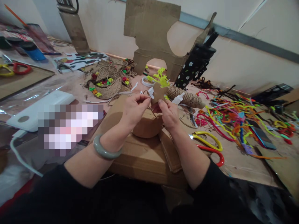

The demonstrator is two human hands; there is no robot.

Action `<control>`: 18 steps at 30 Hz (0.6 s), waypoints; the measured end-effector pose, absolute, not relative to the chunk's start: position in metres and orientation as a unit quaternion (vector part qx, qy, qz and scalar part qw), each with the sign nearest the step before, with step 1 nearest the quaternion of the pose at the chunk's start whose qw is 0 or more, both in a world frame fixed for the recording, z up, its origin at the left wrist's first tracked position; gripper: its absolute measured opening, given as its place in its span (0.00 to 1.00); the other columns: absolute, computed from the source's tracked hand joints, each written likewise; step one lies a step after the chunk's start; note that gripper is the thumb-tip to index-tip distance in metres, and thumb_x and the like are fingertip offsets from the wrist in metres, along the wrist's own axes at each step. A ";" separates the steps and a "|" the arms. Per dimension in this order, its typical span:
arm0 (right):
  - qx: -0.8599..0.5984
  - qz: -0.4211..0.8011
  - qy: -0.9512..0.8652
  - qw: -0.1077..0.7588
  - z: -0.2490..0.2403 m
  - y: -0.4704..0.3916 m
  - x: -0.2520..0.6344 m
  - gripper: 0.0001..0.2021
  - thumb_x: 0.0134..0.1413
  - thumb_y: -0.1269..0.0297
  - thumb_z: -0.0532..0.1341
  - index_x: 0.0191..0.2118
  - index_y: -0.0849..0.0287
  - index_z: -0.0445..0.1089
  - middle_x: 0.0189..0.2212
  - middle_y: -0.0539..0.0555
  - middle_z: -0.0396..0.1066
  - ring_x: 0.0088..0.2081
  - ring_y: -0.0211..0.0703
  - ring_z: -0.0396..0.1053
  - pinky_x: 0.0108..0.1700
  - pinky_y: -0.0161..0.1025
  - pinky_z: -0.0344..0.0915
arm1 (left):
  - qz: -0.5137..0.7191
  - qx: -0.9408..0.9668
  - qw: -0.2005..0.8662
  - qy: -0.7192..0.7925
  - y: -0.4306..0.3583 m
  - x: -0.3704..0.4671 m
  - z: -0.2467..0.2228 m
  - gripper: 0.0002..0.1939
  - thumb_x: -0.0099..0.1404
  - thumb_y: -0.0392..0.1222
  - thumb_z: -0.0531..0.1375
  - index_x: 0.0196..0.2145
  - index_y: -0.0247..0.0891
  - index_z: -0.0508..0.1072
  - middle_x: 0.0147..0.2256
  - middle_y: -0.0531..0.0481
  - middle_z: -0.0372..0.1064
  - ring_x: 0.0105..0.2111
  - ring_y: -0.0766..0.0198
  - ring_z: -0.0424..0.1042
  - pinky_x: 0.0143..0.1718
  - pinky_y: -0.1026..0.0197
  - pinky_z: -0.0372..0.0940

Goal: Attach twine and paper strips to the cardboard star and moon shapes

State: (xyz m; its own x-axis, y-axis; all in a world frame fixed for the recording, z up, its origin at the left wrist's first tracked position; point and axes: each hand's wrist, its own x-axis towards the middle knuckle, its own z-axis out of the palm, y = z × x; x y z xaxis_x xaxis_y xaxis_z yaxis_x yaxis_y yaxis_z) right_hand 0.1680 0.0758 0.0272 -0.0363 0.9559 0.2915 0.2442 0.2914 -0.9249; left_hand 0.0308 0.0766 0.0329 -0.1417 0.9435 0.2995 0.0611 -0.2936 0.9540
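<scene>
littered worktable: craft scraps spread out before a pale wall
brown card piece: held up between the two hands, over a rounded cardboard form
card's feel: likely light and fairly stiff, apt to crease if squeezed hard; its dry face should not slip
card's lower edge: probably the best place to hold, away from the strips
right hand: thumb and fingers clamped on that edge
left hand: thumb and finger pinched together beside the card; what lies between them, cannot tell
yellow fuzzy strips: just behind the card, seemingly soft and easily bent; whether attached, cannot tell
twine roll: beyond the right hand
scissors: beside the right forearm
</scene>
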 end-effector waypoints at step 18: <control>-0.476 0.216 -0.714 0.465 0.017 0.077 0.173 0.16 0.60 0.52 0.51 0.35 0.57 0.70 0.28 0.51 0.71 0.31 0.39 0.68 0.35 0.39 0.67 | 0.594 0.498 0.445 0.449 0.082 0.030 0.026 0.08 0.52 0.43 0.65 0.28 0.36 0.76 0.27 0.51 0.74 0.28 0.67 0.70 0.33 0.63 0.63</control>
State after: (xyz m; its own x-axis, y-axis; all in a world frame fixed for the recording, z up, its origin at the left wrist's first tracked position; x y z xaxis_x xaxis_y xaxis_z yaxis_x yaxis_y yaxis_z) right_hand 0.1728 0.0773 0.0174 -0.1142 0.8815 0.4582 0.4802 0.4528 -0.7513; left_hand 0.0304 0.0822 0.0262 -0.1092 0.9754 0.1913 -0.0812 -0.2006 0.9763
